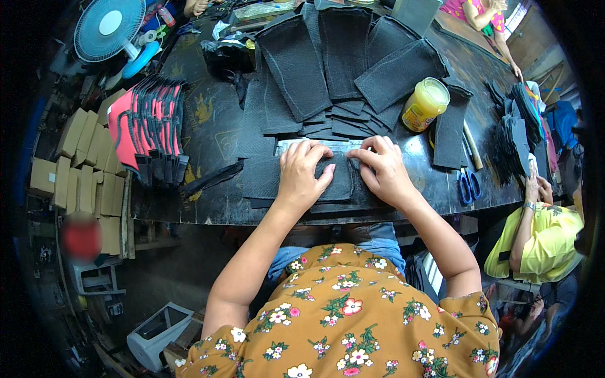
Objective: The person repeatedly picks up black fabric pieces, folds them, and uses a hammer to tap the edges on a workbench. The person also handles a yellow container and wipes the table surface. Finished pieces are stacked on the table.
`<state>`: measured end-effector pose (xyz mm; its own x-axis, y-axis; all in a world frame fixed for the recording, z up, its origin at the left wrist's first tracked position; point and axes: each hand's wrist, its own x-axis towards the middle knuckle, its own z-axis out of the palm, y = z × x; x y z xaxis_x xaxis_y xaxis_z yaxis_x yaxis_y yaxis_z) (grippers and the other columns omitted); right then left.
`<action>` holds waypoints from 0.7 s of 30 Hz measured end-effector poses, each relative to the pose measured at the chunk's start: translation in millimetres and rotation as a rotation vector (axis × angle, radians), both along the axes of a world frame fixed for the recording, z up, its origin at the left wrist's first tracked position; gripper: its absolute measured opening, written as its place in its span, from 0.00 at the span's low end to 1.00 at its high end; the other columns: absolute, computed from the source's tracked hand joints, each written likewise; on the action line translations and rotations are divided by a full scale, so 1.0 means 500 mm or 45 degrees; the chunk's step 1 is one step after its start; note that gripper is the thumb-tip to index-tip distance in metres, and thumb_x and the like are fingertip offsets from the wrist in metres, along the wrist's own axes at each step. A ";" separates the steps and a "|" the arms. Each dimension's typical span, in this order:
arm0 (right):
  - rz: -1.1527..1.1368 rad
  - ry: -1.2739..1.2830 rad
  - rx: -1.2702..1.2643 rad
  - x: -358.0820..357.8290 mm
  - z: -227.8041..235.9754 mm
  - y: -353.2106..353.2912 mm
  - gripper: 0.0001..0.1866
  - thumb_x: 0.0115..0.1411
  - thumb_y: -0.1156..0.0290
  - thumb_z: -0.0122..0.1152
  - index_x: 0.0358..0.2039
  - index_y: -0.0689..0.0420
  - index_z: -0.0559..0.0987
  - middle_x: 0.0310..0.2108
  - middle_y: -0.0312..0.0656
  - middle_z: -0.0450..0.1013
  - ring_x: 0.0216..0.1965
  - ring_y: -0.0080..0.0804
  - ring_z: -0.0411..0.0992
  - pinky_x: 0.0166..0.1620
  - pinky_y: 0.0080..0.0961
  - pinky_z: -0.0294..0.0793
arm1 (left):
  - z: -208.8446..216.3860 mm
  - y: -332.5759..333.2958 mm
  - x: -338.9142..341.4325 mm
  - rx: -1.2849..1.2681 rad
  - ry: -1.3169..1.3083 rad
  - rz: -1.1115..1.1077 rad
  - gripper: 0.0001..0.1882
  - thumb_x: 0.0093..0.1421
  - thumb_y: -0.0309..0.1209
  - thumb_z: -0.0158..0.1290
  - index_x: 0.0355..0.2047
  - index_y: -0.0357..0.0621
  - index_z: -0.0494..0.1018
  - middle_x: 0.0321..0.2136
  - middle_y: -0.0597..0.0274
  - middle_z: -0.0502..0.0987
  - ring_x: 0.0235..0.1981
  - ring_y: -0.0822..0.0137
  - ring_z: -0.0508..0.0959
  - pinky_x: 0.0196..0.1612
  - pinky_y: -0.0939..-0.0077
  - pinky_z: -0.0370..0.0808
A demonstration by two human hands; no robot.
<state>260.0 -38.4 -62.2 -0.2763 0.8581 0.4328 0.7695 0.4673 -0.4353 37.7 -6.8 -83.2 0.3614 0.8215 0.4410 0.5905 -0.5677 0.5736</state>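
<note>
A dark fabric piece lies flat at the table's near edge, below both my hands. My left hand rests on its left part, fingers bent and thumb held apart from the index finger. At its right part, my right hand pinches the fabric near a folded or seamed edge; the fingertips partly hide what they grip. Beyond my fingers runs a pale, shiny strip, mostly covered by the hands. Stitched dark fabric panels fan out behind it, over a pile of smaller dark pieces.
An open jar of yellowish paste stands right of my hands, with blue-handled scissors nearer. Pink-and-black pieces are stacked at left, dark pieces at right. A fan stands far left. A person in yellow sits at right.
</note>
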 end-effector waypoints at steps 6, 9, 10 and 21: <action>0.176 0.090 -0.165 0.012 -0.010 -0.007 0.19 0.49 0.80 0.62 0.41 0.50 0.87 0.39 0.39 0.73 0.46 0.41 0.71 0.52 0.37 0.67 | -0.003 -0.002 -0.001 0.015 -0.009 0.024 0.11 0.55 0.33 0.64 0.38 0.48 0.78 0.43 0.62 0.78 0.51 0.55 0.74 0.56 0.59 0.67; 0.199 0.212 -0.232 0.019 -0.016 -0.012 0.21 0.48 0.82 0.59 0.42 0.50 0.87 0.39 0.40 0.73 0.46 0.42 0.71 0.51 0.36 0.68 | -0.004 -0.001 0.000 0.030 0.007 0.031 0.11 0.55 0.33 0.64 0.38 0.48 0.78 0.43 0.62 0.78 0.51 0.55 0.74 0.56 0.59 0.67; 0.149 0.223 -0.190 0.017 -0.018 -0.014 0.21 0.48 0.82 0.59 0.42 0.50 0.87 0.39 0.40 0.73 0.46 0.42 0.71 0.51 0.36 0.68 | -0.005 -0.001 0.000 0.038 0.008 0.030 0.11 0.55 0.33 0.64 0.38 0.48 0.78 0.43 0.62 0.78 0.51 0.55 0.74 0.56 0.59 0.67; 0.199 -0.135 0.006 -0.006 0.016 -0.149 0.25 0.48 0.77 0.64 0.49 0.47 0.84 0.43 0.37 0.73 0.45 0.38 0.70 0.48 0.38 0.65 | -0.007 -0.003 0.000 0.029 -0.007 0.037 0.10 0.56 0.34 0.63 0.38 0.48 0.79 0.43 0.61 0.78 0.51 0.55 0.74 0.57 0.58 0.66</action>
